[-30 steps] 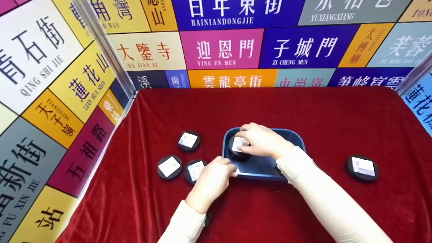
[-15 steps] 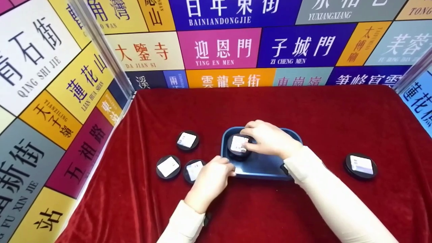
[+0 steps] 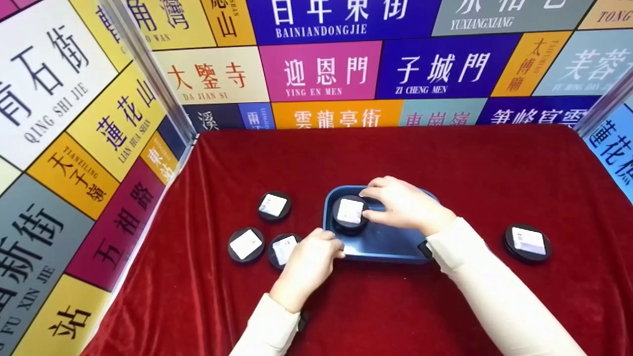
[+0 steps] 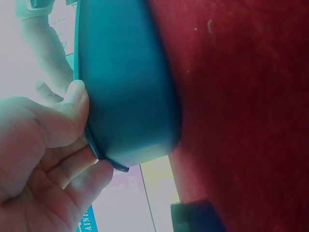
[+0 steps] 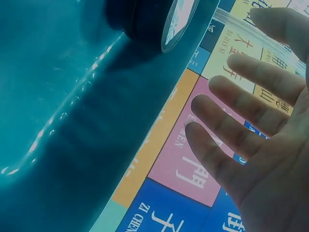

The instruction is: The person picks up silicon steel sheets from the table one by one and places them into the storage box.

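A blue rectangular tray [image 3: 390, 256] lies on the red cloth. Inside its left end sits a thick black round case [image 3: 350, 212] with a white label on top. My left hand [image 3: 307, 259] holds the tray at its near left corner; the left wrist view shows the thumb and fingers pinching the rim. Above the tray, my right hand [image 3: 408, 205] is beside the case's right edge, fingers spread. The right wrist view shows those fingers [image 5: 207, 150] straight and apart from the case [image 5: 145, 19].
To the left of the tray lie three black round cases with white labels: a far one [image 3: 274, 206], a near-left one [image 3: 246, 245], and one [image 3: 283, 251] partly behind my left hand. Another case [image 3: 527, 243] lies at the right. Printed sign panels [image 3: 321, 69] stand behind the cloth.
My right hand has let go of the black case in the tray and drawn off to the right, its fingers spreading. My left hand has stayed at the tray's corner.
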A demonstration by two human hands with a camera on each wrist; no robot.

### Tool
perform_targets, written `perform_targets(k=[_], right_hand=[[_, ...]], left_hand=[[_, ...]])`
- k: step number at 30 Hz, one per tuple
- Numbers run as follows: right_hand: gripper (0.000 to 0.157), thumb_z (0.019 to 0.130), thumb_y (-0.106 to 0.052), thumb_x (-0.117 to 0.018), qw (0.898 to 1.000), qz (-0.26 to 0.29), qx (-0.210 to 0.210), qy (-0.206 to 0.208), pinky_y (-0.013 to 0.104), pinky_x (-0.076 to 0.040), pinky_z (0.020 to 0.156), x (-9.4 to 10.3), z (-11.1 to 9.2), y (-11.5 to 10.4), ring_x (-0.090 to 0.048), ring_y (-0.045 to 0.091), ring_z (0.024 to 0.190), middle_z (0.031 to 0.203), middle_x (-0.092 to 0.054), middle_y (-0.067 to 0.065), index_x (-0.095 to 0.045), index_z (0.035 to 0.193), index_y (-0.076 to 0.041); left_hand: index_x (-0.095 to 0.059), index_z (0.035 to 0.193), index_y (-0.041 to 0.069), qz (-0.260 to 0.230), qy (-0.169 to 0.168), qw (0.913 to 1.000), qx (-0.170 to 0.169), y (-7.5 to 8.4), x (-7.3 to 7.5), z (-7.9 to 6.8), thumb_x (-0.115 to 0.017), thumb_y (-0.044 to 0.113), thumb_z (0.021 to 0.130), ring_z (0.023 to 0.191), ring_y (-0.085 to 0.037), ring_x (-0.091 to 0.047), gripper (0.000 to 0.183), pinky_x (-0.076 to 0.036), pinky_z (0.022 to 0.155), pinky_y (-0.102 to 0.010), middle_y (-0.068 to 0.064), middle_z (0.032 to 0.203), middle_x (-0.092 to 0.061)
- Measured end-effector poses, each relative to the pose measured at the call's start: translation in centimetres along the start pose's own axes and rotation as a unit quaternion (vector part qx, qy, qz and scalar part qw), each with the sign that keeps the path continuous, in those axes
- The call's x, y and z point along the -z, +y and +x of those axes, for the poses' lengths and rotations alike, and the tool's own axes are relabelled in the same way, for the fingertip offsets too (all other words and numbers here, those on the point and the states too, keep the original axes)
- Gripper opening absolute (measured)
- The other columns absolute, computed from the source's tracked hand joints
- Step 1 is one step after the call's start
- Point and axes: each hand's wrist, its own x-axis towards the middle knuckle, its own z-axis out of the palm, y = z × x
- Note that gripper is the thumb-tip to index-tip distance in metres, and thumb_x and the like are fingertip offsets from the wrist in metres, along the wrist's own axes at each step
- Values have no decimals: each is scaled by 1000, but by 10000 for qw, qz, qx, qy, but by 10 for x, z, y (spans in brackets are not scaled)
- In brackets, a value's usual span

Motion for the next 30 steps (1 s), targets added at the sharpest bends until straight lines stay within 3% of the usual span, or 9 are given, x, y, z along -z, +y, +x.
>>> perform_targets(k=[7,30], right_hand=[[44,89,-38,-72,9997,102,-211,-71,45,-52,100,2,-10,2,-62,28,111,121,-66,12,-71,123,-10],[43,88,-38,-73,9999,-38,-116,116,45,-52,99,7,-26,4,-63,27,107,118,-67,13,-72,121,-9]], left_hand=[[-71,74,19,-34,-4,10000,-1,0,-1,0,-76,18,88,79,-16,-61,15,-54,66,-25,3,74,-60],[-69,71,19,-29,88,10000,-10,-1,-1,0,-76,17,87,79,-16,-61,17,-53,65,-25,4,74,-59]])
